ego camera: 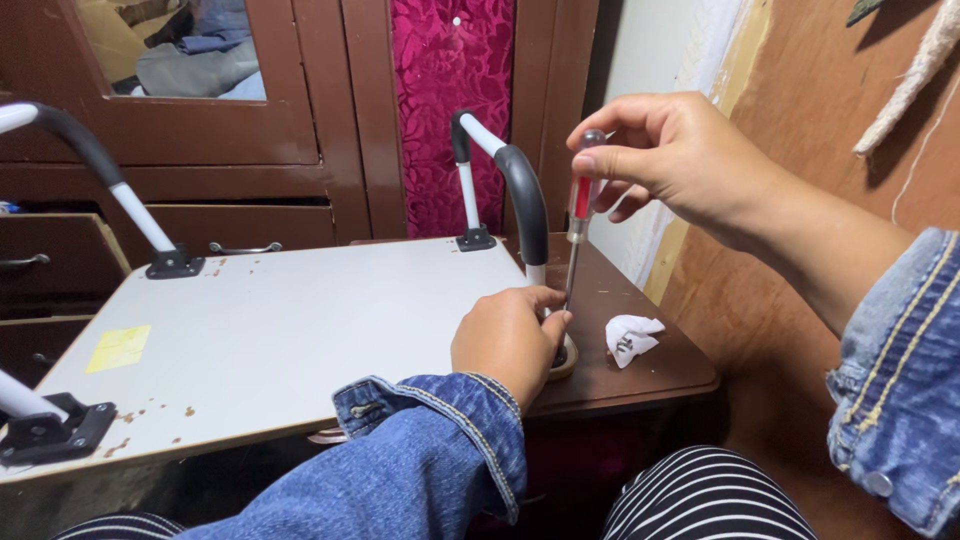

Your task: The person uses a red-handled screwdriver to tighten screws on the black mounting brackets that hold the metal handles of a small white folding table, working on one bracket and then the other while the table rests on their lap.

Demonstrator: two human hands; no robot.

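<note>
A white board [290, 330] lies upside down on a low brown table [655, 375], with tubular legs standing up from it. My right hand [670, 150] grips the red and clear handle of a screwdriver [578, 225] held upright, its tip down at the foot of the near right leg [525, 200]. My left hand [510, 335] rests on the board's corner, fingers pressed against that leg's base and the screwdriver shaft. The tip and the bracket are hidden behind my left hand.
A crumpled white paper [630, 335] with small dark parts on it lies on the brown table. Other legs with black brackets stand at the far left [170, 262], near left [45, 425] and back [470, 190]. A wooden cabinet [300, 170] and drawers are behind.
</note>
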